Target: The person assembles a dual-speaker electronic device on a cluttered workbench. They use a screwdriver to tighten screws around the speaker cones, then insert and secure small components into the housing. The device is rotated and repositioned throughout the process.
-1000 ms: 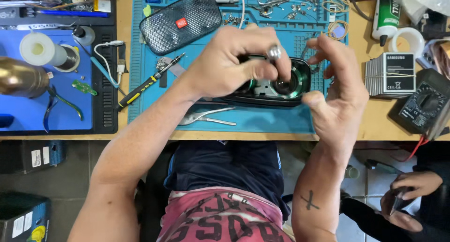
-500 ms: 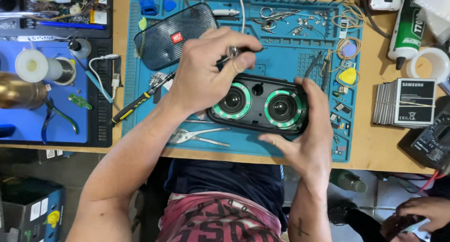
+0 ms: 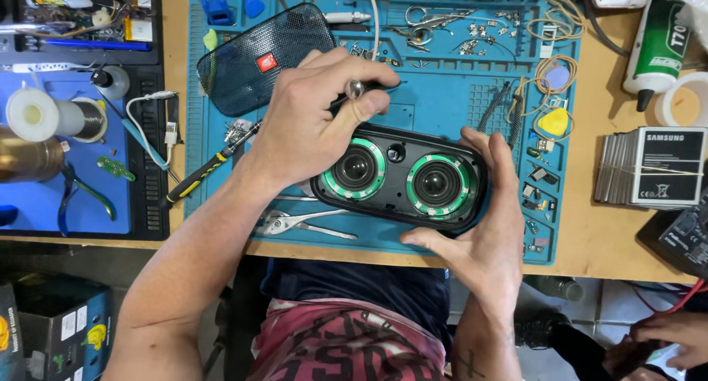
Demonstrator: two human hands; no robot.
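Centre of frame, on the blue work mat, lies the open black speaker body, two green-ringed drivers facing up. Right hand cups its right end, fingers curled round the edge. Left hand pinches a thin metal-tipped tool just above the speaker's top edge. Mesh grille upper left; pliers lower left; battery stack far right.

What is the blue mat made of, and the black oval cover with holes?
The blue work mat looks like soft matte silicone or rubber, with moulded trays and ridges. The black oval grille cover seems perforated metal or plastic mesh; its tiny dots glint slightly.
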